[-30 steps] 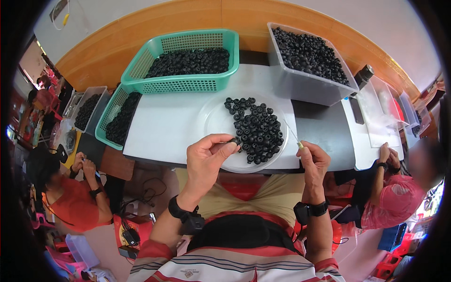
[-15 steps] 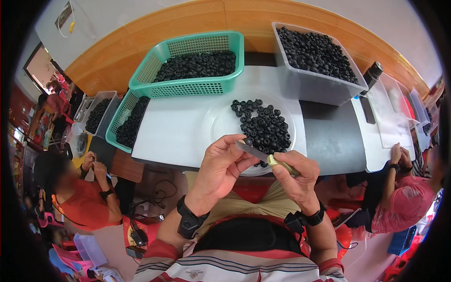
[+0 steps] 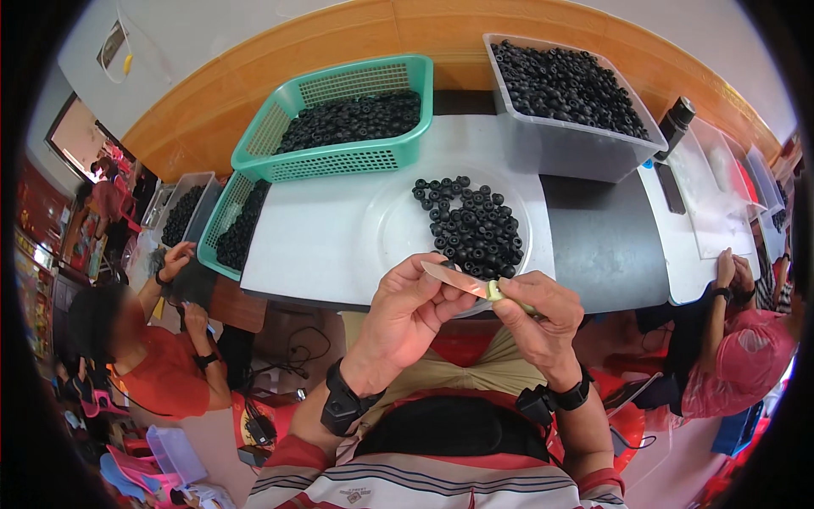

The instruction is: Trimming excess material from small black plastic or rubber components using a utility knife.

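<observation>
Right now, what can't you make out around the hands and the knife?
- Head view: whatever the left hand pinches is hidden by its fingertips.
- Knife: its handle is covered by the right hand.
- Clear plate: its near rim is hidden behind both hands.
- Black rings: too small to show detail.

The table has a white top. On it rest a clear plate carrying black rings, a green basket of rings, and a clear bin of rings. A second green basket sits at its left edge.
</observation>
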